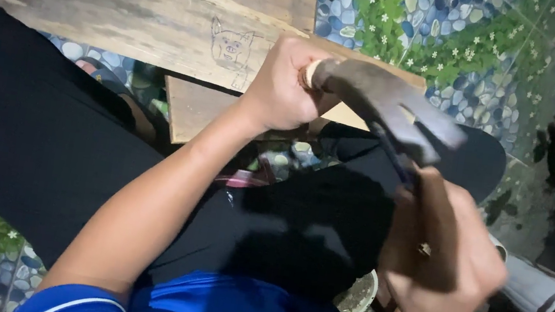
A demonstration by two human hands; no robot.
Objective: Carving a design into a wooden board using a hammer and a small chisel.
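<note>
Item: hammer point(387, 110), held over my lap. My left hand point(288, 84) grips its handle; my right hand point(448, 266) clasps a brown wood piece point(431, 230) under the claw. Surface: pebble-and-flower floor point(456, 36), planks point(131, 9) lying on it, one bearing a pig drawing point(229, 46).

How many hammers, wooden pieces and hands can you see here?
Claw hammer: 1
Big wooden planks on the floor: 2, stacked
Small brown wooden piece held against the hammer's claw: 1
Hands: 2, left hand on the hammer handle, right hand on the small piece
Total: 6
</note>
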